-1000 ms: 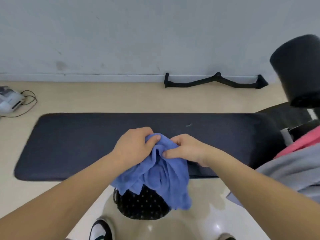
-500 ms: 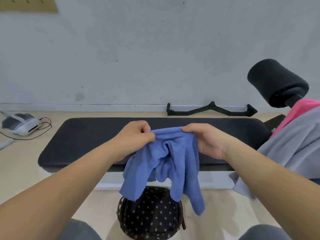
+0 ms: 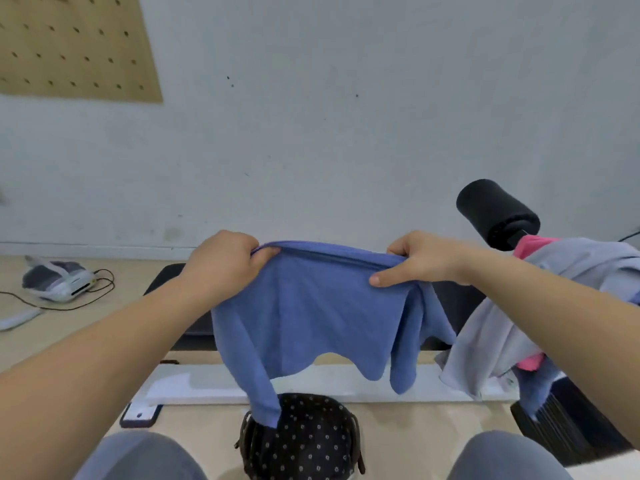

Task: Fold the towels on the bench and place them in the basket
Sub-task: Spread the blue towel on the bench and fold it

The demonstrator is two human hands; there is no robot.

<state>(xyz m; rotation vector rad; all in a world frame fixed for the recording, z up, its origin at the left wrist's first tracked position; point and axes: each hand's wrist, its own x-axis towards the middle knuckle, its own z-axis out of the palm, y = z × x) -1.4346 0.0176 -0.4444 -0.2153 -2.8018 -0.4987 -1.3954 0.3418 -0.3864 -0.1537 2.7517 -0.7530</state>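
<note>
We log the towel (image 3: pixel 311 313) hanging between left hand (image 3: pixel 225 261) and right hand (image 3: pixel 419 261), in front of the bench (image 3: pixel 162 275). Basket (image 3: pixel 304 441) on the floor directly below, between our knees. Towel heap (image 3: pixel 491 330) on the bench's right end, roller pad (image 3: pixel 495 213) behind it. Corded device (image 3: pixel 59 278) on the floor at left.

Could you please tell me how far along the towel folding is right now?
Done: no folded towel shows in the basket. In hand: the left hand and right hand pinch the blue towel by its top edge, spread above the bench. Left: fold it, basket it, then the grey towel and pink towel heaped at right.
</note>
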